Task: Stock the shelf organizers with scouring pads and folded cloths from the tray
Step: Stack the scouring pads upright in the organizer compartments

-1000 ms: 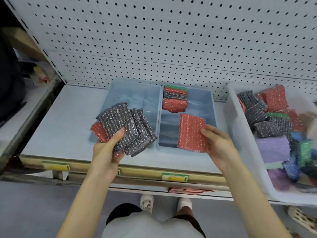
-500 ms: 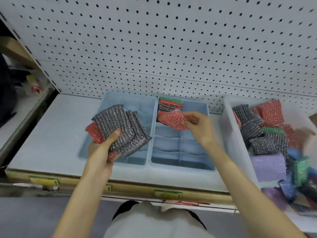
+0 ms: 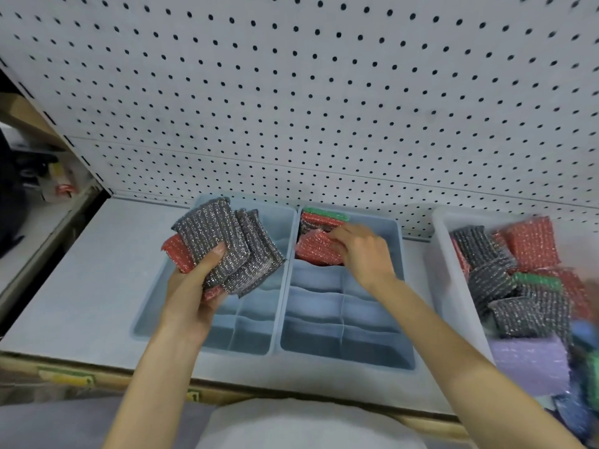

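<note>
Red scouring pad (image 3: pixel 319 249) pinched in right hand (image 3: pixel 364 254), entering back compartment of right organizer (image 3: pixel 402 280); left hand (image 3: pixel 197 286) clamps fanned grey pads (image 3: pixel 227 244). Best seated upright, flush against stack behind fingertips.

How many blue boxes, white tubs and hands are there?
Blue organizers: 2, left organizer and right organizer
White tray: 1
Hands: 2, left hand holding a bundle of pads, right hand gripping a red pad
Total: 5
</note>
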